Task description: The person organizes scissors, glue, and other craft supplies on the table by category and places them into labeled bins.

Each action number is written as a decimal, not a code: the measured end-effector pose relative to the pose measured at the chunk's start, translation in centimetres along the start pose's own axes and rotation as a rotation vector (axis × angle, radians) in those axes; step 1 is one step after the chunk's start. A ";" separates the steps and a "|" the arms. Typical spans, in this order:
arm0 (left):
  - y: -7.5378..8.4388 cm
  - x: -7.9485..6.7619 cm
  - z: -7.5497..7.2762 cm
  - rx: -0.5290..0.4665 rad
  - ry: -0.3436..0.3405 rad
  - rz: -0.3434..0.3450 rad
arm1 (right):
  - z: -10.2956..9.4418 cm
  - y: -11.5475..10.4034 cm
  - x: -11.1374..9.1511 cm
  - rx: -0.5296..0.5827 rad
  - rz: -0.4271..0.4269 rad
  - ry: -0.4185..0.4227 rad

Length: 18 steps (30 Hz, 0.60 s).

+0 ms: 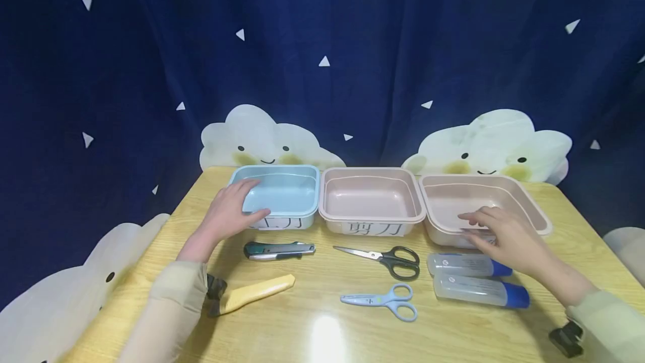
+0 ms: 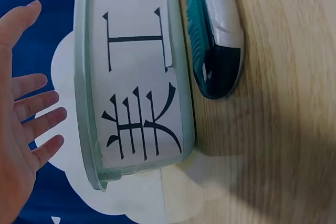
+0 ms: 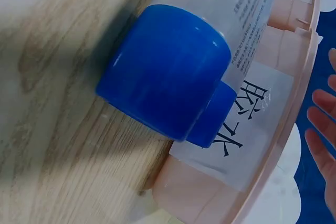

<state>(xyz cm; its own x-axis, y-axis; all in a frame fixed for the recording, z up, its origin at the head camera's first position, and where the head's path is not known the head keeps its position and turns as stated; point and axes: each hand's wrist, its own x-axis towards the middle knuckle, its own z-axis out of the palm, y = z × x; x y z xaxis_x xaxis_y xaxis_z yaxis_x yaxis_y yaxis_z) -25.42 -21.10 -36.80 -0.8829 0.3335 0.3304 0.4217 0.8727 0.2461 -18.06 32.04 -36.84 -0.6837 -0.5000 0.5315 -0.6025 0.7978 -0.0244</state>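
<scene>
The fingers (image 2: 46, 121) of the left hand (image 1: 225, 210) are spread, thumb apart, and grip nothing. Those of the right hand (image 1: 506, 238) are loosely bent and also hold nothing. The left hovers about the near-left part of the blue bin (image 1: 289, 198), the right over the right-hand pink bin (image 1: 448, 198); contact with either rim cannot be confirmed. Both bins appear light, thin and slightly flexible, best held by opposite rims.

Outward from the right hand, in the head view, the far glue bottle (image 1: 457, 265) lies at 8 o'clock, the near glue bottle (image 1: 468, 290) at 7. Both are judged smooth, apt to roll and soft enough to yield; hold should be taken round the body, not the blue cap.

From the left hand, the green cutter (image 1: 277, 250) lies at 4 o'clock, the yellow cutter (image 1: 258, 292) between 5 and 6. Both are judged stiff and modest in weight; hold mid-handle, clear of the blade end.

Farther out, at 9 and 8 o'clock from the right hand, the black scissors (image 1: 387, 258) and light-blue scissors (image 1: 385, 299) lie on the surface (image 1: 282, 335); handle loops offer the safer hold.
</scene>
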 end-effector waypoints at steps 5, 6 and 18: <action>-0.1 -0.4 0.1 -0.044 0.006 -0.065 | -0.2 0.0 -0.9 0.024 -0.057 -0.052; -0.1 -0.4 0.1 -0.051 0.006 -0.081 | -0.2 -0.1 -1.1 0.022 -0.063 -0.068; -1.3 -1.2 0.7 -0.124 0.032 -0.223 | 0.7 -0.9 -3.1 -0.004 -0.071 -0.187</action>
<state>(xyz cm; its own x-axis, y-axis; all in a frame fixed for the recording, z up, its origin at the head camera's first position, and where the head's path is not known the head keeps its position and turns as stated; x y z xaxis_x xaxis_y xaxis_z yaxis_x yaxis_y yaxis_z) -25.00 -22.36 -38.15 -0.9507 0.1247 0.2838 0.2413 0.8724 0.4250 -15.70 32.60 -39.10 -0.7045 -0.6082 0.3657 -0.6501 0.7598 0.0112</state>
